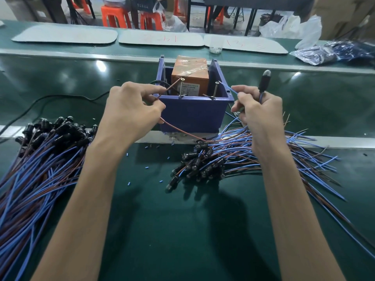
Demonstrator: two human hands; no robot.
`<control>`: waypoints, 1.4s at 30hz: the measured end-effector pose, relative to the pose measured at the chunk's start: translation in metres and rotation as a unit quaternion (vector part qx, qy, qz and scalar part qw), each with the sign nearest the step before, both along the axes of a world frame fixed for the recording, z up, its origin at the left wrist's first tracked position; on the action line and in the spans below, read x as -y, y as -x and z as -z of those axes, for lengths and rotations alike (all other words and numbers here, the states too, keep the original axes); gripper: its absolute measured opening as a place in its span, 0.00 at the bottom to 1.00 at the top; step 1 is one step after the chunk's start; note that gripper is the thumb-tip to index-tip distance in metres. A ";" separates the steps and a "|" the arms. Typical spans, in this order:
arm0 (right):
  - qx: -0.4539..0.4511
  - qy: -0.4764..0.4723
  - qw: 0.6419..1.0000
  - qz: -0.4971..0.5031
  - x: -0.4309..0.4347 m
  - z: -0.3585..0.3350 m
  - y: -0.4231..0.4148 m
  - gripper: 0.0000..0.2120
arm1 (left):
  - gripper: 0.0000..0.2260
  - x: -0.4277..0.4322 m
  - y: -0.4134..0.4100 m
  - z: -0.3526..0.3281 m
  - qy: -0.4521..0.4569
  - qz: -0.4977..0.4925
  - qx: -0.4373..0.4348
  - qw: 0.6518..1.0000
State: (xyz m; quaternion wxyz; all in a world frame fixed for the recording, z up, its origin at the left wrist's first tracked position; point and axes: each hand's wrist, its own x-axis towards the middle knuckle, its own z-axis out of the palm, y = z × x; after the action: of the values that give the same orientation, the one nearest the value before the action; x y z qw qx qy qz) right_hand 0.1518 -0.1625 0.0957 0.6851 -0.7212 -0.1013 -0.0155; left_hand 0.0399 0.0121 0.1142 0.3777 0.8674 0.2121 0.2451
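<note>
My left hand (pixel 132 107) pinches a brown wire (pixel 172 86) whose tip reaches the left screw (pixel 181 87) on a blue box (pixel 192 113). My right hand (pixel 257 110) pinches a blue wire (pixel 229 89) that points at the right screw (pixel 215 89). The same hand also grips a black lamp holder (pixel 264 81), which stands upright above the fingers. An orange unit (pixel 189 72) wrapped in tape sits inside the box.
A pile of black holders with blue and brown wires (pixel 36 165) lies at the left, and another pile (pixel 233 159) at the right. Small blue insulation bits (pixel 146 168) dot the green belt. A black cable (pixel 50 98) runs left from the box. White mats (pixel 160 40) lie beyond.
</note>
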 end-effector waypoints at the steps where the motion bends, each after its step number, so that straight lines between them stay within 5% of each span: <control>1: -0.001 0.003 1.000 -0.001 0.000 0.000 0.000 0.11 | 0.17 0.000 0.000 0.000 0.000 0.000 -0.001 1.000; 27: 0.005 0.057 0.998 0.001 0.000 0.008 -0.005 0.11 | 0.15 0.002 -0.007 0.009 -0.024 0.005 -0.013 1.000; 42: -0.053 -0.013 0.998 -0.022 0.000 0.005 0.000 0.12 | 0.15 0.003 -0.006 0.008 -0.007 0.014 -0.020 1.000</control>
State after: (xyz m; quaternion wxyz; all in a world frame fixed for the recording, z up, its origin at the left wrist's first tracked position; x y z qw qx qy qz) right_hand 0.1521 -0.1622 0.0911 0.6990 -0.7096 -0.0805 0.0366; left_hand 0.0459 0.0088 0.1057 0.3708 0.8776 0.2062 0.2234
